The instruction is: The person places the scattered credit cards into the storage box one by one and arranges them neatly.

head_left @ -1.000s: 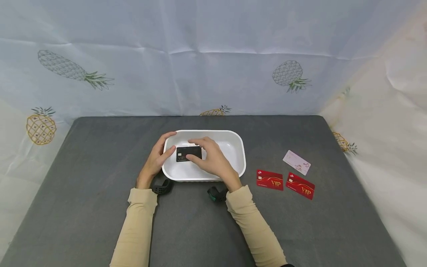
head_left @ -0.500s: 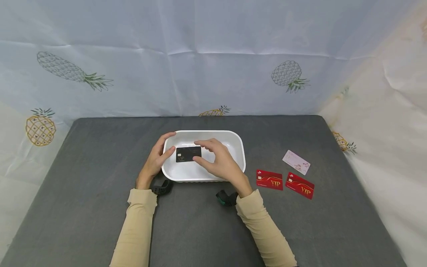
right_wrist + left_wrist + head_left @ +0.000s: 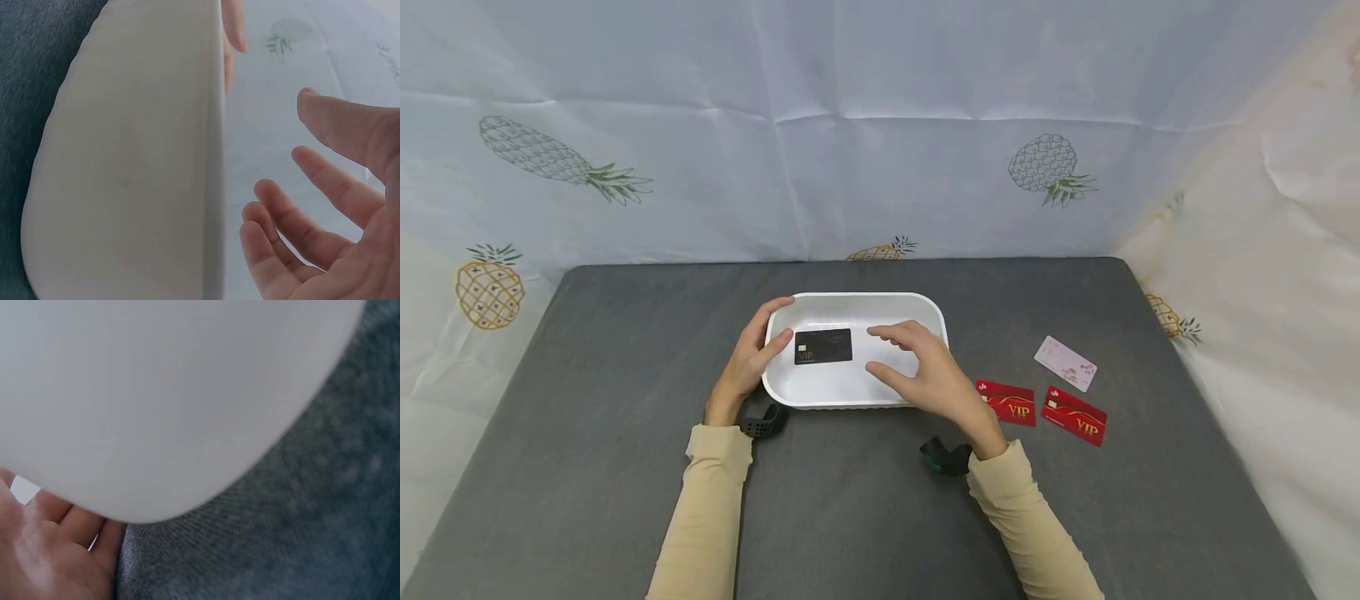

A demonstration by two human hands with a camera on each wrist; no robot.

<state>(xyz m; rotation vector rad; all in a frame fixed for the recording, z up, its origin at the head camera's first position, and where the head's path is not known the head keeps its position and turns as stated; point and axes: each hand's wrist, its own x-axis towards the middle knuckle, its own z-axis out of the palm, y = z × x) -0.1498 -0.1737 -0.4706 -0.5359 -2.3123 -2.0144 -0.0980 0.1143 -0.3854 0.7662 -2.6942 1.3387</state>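
Note:
The white tray [image 3: 880,390] lies in the middle of the table in the head view, with a black VIP card [image 3: 823,346] on its floor towards the left. My left hand [image 3: 751,354] grips the tray's left end, thumb over the rim and fingers along the outside. In the left wrist view that hand [image 3: 56,550] shows beside the tray's pale wall [image 3: 144,412]. My right hand [image 3: 928,371] hovers over the tray's right part, thumb and fingers spread and holding nothing. The right wrist view shows its fingers [image 3: 306,231] apart beyond the tray's edge [image 3: 125,150].
Two red VIP cards, one nearer [image 3: 1013,408] and one further right [image 3: 1075,417], lie right of the tray. Behind them is a pale pink card [image 3: 1066,363]. Dark grey cloth [image 3: 625,350] covers the table, and a pineapple-print curtain [image 3: 880,183] hangs behind it.
My right hand has moved right, away from the black card, and its thumb and fingers have spread wider. The card is now fully uncovered. The left hand and tray have stayed put.

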